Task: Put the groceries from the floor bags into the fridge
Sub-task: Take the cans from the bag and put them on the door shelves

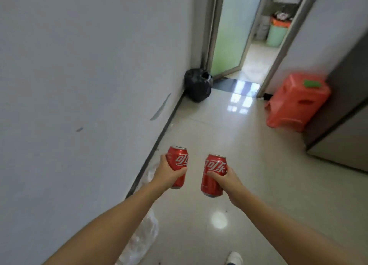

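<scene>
Both my bare forearms reach forward and slightly inward, held out in front of me at about the same height. My left hand (168,172) wraps around a red metal drink can (177,166), thumb across its front. My right hand (229,180) grips a second red metal drink can (213,176) likewise, both upright.

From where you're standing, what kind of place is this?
Likely a home hallway: glossy tiled floor, a red plastic stool beside a grey appliance, perhaps the fridge, and a doorway with a green bin beyond.
</scene>
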